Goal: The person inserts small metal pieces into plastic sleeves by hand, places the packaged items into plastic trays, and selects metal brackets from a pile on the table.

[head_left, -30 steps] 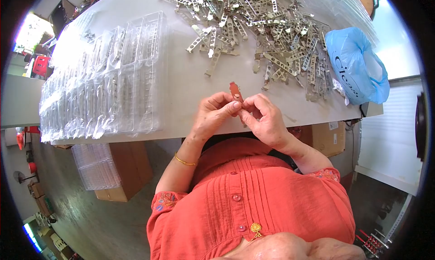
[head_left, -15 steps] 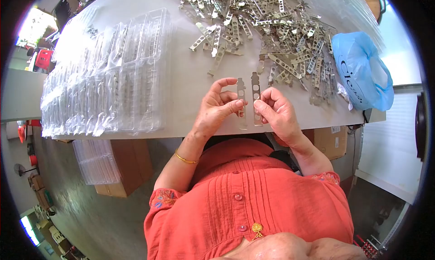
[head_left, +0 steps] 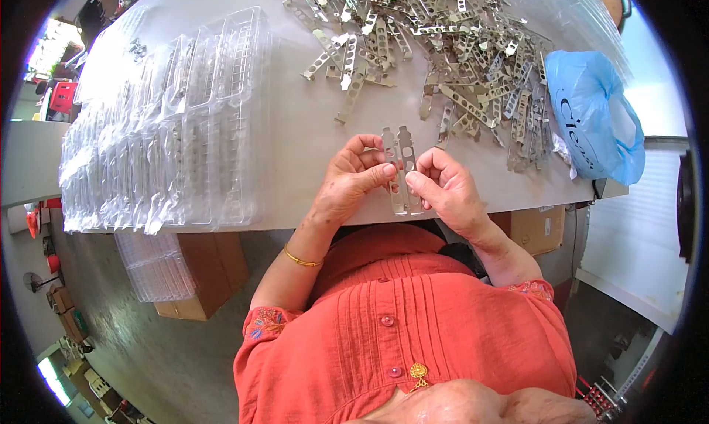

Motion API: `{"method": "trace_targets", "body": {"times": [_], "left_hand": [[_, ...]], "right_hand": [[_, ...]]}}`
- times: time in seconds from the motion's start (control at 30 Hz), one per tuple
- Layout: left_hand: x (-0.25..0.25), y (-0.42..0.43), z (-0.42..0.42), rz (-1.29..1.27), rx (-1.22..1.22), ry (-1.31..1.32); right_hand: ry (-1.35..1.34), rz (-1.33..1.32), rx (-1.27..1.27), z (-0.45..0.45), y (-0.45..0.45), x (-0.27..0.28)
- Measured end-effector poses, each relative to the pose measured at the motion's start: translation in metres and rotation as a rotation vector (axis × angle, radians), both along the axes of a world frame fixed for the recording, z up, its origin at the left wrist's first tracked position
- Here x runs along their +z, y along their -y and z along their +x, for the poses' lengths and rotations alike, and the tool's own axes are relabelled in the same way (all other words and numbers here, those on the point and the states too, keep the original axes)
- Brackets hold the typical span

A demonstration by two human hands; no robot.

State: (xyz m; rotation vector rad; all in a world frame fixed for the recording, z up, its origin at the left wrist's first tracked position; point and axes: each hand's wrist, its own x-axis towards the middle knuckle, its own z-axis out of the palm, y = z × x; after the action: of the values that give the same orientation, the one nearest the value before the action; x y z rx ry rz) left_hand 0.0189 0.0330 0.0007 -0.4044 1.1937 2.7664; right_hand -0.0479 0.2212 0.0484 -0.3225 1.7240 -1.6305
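Near the table's front edge, my left hand point(head_left: 353, 176) pinches a thin metal bracket with round holes point(head_left: 389, 145) between thumb and fingers. My right hand point(head_left: 447, 187) grips a second metal bracket point(head_left: 407, 152) of the same kind. Both brackets stand roughly upright, side by side and very close together; whether they touch I cannot tell. My fingers cover part of each one. Beyond my hands lies a large loose pile of similar brackets point(head_left: 473, 69).
At the left on the table point(head_left: 303, 158) stand clear plastic trays point(head_left: 236, 128) with rows of wrapped parts. A blue plastic bag point(head_left: 587, 117) sits right of the pile. Below the table are a cardboard box point(head_left: 214, 272) with clear trays against it and another carton point(head_left: 538, 230).
The two brackets have come closer together, the right one moving left and slightly down towards the left one. Both hands still hold them.
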Motion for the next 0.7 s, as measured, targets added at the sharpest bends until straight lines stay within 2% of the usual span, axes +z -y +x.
{"method": "trace_targets", "body": {"times": [0.7], "left_hand": [[-0.0053,0.0021,-0.0010,0.034,-0.008,-0.012]], "right_hand": [[-0.029,0.055,-0.005,0.0002,0.0078,0.0020]]}}
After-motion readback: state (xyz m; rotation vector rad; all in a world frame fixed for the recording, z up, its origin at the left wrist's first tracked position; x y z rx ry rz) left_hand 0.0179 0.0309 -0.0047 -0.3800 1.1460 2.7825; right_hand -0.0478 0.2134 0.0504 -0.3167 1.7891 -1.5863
